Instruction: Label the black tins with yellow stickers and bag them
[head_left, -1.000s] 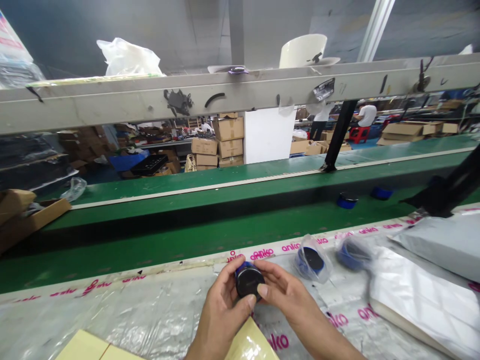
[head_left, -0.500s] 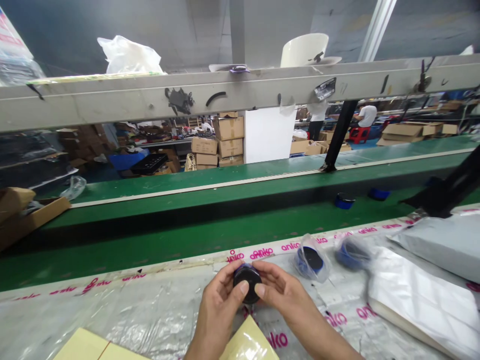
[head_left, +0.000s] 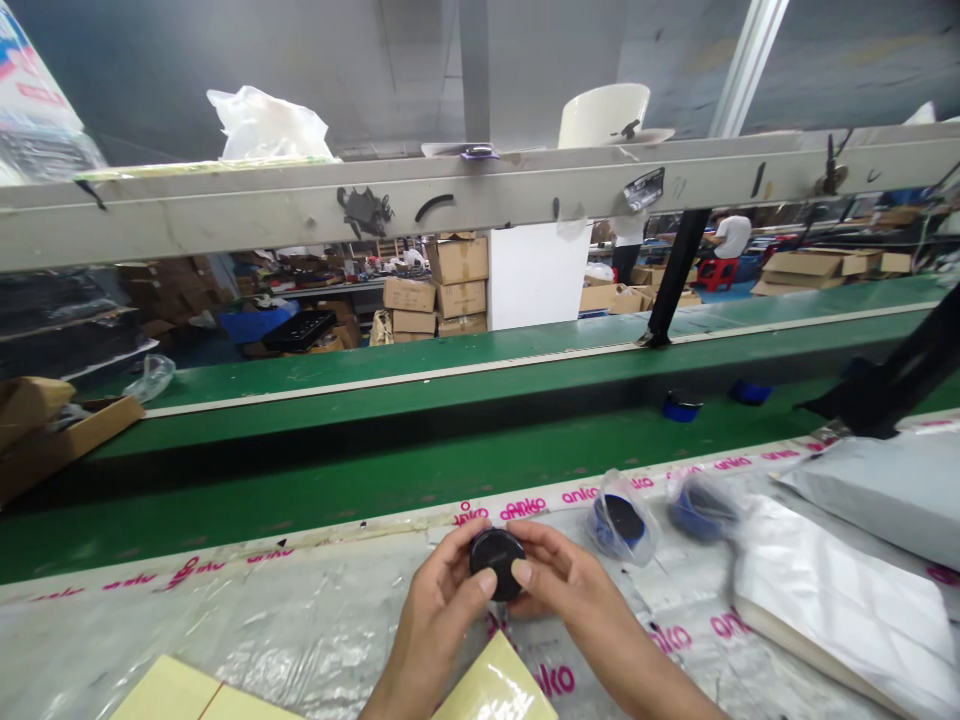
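Note:
Between my two hands is a round device with a black disc face (head_left: pixel 496 562), tilted so the face points up at me. My left hand (head_left: pixel 444 590) grips its left side, thumb on the lower face and fingers around the rim. On the right side, my right hand (head_left: pixel 564 580) holds it the same way, thumb tip close to the other thumb. The device's underside is hidden by my fingers. Below my wrists lies a yellow sheet (head_left: pixel 501 685) with a shiny surface. Right of my hands, a blue and black round device (head_left: pixel 621 522) sits in a clear plastic bag.
A second bagged blue device (head_left: pixel 703 508) lies farther right, beside a stack of white bags (head_left: pixel 840 600). Two blue round devices (head_left: pixel 681 406) rest on the green conveyor belt (head_left: pixel 315 480). Another yellow sheet (head_left: pixel 176 692) is at lower left. A black post (head_left: pixel 679 275) rises behind.
The round device has tilted a little, so its black face now turns more fully toward me. Both hands keep their hold in nearly the same place.

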